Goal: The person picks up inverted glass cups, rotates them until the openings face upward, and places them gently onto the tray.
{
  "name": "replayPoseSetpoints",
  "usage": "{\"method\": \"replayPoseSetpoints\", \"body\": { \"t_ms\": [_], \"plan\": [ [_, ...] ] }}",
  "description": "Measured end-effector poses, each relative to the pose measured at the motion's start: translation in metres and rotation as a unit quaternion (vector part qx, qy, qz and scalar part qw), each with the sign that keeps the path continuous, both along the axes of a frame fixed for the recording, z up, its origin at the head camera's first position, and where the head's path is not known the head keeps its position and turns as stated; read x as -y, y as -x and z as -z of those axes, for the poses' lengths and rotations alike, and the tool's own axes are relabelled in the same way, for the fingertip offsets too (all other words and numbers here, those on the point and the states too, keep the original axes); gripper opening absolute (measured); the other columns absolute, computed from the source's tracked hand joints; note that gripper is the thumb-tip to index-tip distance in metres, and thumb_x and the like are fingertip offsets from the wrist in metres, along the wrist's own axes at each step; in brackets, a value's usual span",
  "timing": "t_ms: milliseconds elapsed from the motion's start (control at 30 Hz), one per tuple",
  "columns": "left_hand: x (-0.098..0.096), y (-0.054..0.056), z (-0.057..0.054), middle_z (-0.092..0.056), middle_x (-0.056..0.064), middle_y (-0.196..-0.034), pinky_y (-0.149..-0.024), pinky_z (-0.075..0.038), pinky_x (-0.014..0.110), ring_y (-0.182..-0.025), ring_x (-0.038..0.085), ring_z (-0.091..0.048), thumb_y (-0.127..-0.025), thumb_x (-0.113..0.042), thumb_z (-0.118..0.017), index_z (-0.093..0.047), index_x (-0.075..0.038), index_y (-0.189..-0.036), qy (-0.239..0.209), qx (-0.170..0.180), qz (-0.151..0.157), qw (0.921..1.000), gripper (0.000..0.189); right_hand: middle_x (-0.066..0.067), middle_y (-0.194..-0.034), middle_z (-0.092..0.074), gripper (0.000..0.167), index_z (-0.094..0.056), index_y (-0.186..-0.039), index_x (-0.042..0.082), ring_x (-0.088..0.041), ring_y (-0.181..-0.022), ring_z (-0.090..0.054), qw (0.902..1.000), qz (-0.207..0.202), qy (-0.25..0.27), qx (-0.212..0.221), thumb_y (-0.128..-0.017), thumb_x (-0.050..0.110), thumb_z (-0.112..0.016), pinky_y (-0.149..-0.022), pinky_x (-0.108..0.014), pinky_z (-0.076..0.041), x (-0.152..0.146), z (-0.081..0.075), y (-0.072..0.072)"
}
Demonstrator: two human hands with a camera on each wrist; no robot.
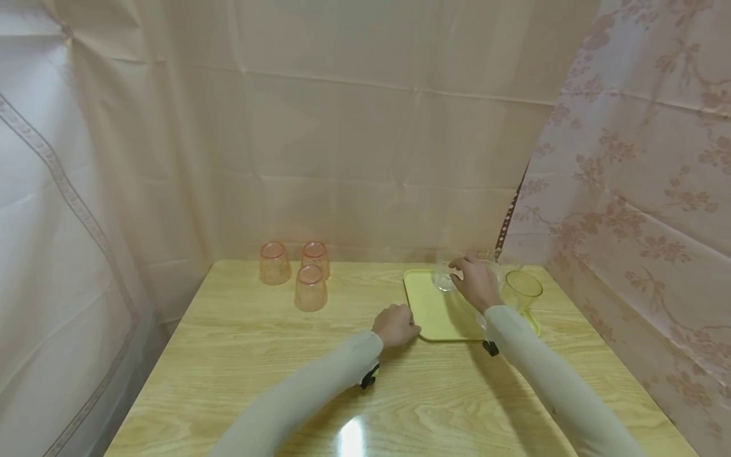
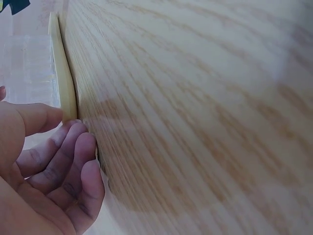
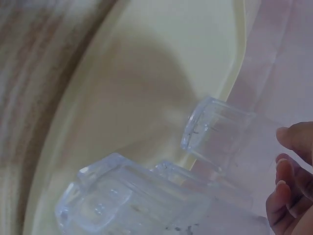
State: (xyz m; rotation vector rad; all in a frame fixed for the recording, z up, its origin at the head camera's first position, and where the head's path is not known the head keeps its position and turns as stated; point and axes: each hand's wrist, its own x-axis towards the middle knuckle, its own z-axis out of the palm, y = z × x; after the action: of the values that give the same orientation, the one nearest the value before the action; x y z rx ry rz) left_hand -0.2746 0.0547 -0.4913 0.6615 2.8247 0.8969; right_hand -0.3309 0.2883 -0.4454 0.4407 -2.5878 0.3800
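Observation:
My left hand (image 1: 396,325) is at the near left corner of a yellow tray (image 1: 442,320), pinching its rim between thumb and fingers, as the tray edge (image 2: 65,81) in the left wrist view shows. Over the tray's far side, my right hand (image 1: 477,280) has its fingers loosely bent beside the top of a clear glass (image 3: 215,129) standing on the tray. Whether the fingertips touch that glass is hard to tell. Another clear glass (image 3: 127,196) stands nearer the right wrist, with a further one partly hidden between them. A yellow glass (image 1: 522,292) stands at the tray's right side.
Three pink glasses (image 1: 311,289) stand upside down at the back left of the wooden table (image 1: 274,355). A beige curtain (image 1: 365,139) hangs behind the table, and a flowered cloth (image 1: 645,241) hangs along its right side.

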Motion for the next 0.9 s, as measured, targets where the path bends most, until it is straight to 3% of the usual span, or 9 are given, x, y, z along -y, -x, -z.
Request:
{"method": "replayPoseSetpoints", "body": {
  "t_ms": [633, 900],
  "plan": [
    [-0.001, 0.002, 0.000, -0.029, -0.009, -0.041, -0.039, -0.025, 0.021, -0.039, 0.004, -0.026, -0.096, -0.022, -0.073, -0.040, -0.016, -0.048, 0.007, -0.008, -0.001, 0.9999, 0.058, -0.005, -0.094, -0.070, 0.018, -0.076, -0.104, 0.007, -0.026, -0.079, -0.070, 0.9956, -0.072, -0.022, 0.055, -0.088, 0.013, -0.082, -0.066, -0.040, -0.057, 0.020, 0.025, -0.039],
    [-0.002, 0.003, 0.002, -0.040, -0.008, -0.045, -0.042, -0.028, 0.021, -0.042, 0.005, -0.033, -0.097, -0.022, -0.072, -0.063, -0.014, -0.058, 0.016, -0.007, -0.003, 0.9998, 0.041, 0.002, -0.092, -0.071, 0.014, -0.077, -0.101, 0.010, -0.022, -0.083, -0.071, 0.9913, -0.085, -0.030, 0.096, -0.089, 0.015, -0.081, -0.069, -0.040, -0.058, 0.035, 0.038, -0.060]
  ]
}}
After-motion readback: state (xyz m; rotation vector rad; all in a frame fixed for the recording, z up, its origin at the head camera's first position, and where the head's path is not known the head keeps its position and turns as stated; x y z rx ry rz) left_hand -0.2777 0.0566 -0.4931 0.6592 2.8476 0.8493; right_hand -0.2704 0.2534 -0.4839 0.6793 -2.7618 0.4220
